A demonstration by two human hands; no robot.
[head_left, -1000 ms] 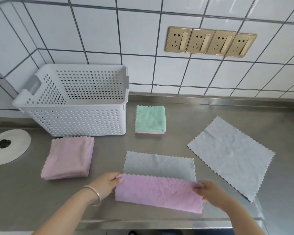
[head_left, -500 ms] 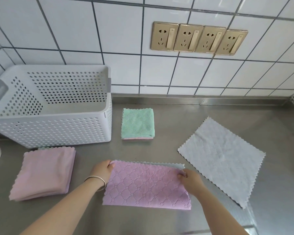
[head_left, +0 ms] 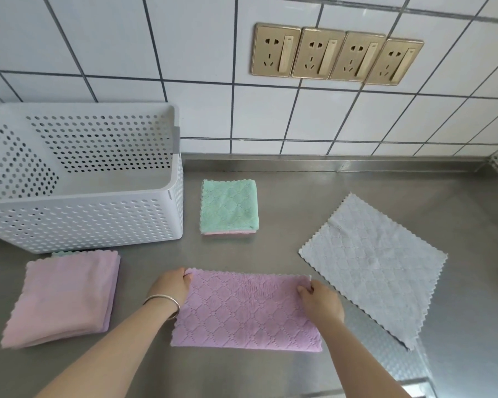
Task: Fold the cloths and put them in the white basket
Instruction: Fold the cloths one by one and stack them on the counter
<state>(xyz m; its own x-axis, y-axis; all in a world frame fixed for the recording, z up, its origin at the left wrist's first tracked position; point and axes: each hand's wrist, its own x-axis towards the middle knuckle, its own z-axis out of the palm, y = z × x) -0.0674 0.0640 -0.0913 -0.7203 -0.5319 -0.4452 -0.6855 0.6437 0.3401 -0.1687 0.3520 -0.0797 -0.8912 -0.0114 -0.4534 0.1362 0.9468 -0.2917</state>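
1. Cloths lie spread over the steel table (head_left: 342, 196); the one being worked is a purple cloth (head_left: 247, 311) with a diamond pattern, folded in half into a wide rectangle and lying flat near the front edge, its scalloped edges lined up along the far side.
2. Left hand (head_left: 170, 285) pinches the far left corner of the purple cloth, fingers curled onto the edge; a silver bangle (head_left: 163, 303) sits on that wrist.
3. Right hand (head_left: 321, 301) pinches the far right corner of the same cloth, thumb on top, fingers bent round the edge.
4. White basket (head_left: 84, 222), perforated, stands at the back left against the tiled wall (head_left: 113, 53); no cloth shows inside it.
5. Pink folded stack (head_left: 64, 297) lies just in front of the basket, with a sliver of green showing at its far edge.
6. Green folded cloth (head_left: 229, 206) rests on a pink one just right of the basket.
7. Grey cloth (head_left: 374, 265) lies unfolded and turned at an angle, just right of the purple cloth.
8. Four gold sockets (head_left: 337, 54) line the wall above.
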